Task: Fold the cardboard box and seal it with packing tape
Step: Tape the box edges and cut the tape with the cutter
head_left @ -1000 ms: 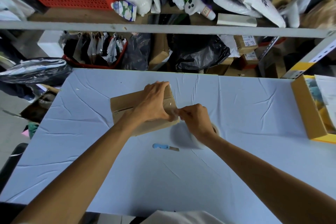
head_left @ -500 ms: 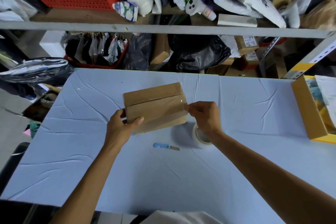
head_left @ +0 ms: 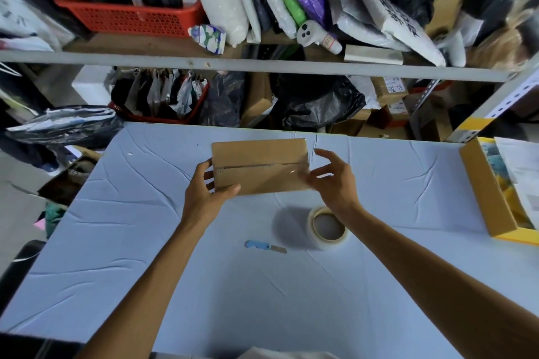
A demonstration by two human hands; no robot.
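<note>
A closed brown cardboard box is held up above the light blue table, its seam covered by clear tape. My left hand grips the box's left end, thumb on the front face and fingers behind. At the box's right end my right hand has its fingers spread and loosely curved, the lower fingertips touching the taped corner. A roll of clear packing tape lies flat on the table below my right wrist. Left of the roll lies a small blue-handled cutter.
An open yellow-edged cardboard box with papers stands at the table's right edge. Beyond the far edge are shelves crammed with bags, red baskets and parcels. A grey shelf rail crosses above the table's far side.
The box has been turned level and lifted slightly toward the far side. My right hand has let go of the tape end and opened. My left hand stays on the left end.
</note>
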